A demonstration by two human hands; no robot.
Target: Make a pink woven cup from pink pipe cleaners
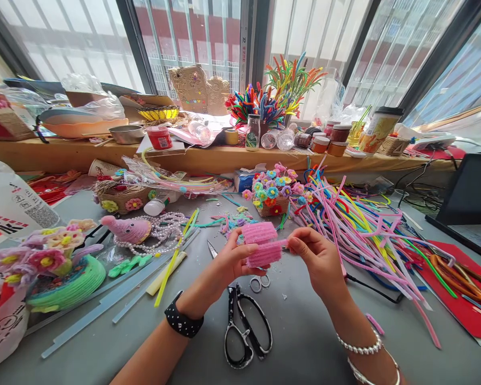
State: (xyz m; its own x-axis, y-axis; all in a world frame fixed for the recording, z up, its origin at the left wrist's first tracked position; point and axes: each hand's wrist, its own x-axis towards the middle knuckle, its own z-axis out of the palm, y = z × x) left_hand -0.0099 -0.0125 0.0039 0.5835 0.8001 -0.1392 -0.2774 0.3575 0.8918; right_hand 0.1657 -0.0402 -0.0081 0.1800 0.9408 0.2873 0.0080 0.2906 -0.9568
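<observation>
Two bare forearms come in nearest of all, one on each side of the large scissors [231,307], which lie on the grey table with their black handles towards the person. A dotted black band [184,315] circles the left wrist, and a beaded bracelet [361,348] sits on the right.

Just above the large scissors' blades, the left hand [228,256] has hold of a pink fuzzy block [260,232], its rows packed side by side, with thumb and fingers closed around its near edge. Up and to the right of the scissors, the right hand [315,256] pinches the end of a thin pink strand [281,244] that runs out from the block; thumb and forefinger meet there, and the other fingers curl in loosely.

Small scissors [260,282] rest just beyond the big pair's handles. Off to the right of the large scissors lies a short pink piece [374,323], with a heap of fuzzy stems [356,230] farther back. To their left I see yellow strips [176,259], pearl strings [166,230] and a pink cone [126,230] with dark eyes. Well beyond them stands a basket of little flowers [276,187].
</observation>
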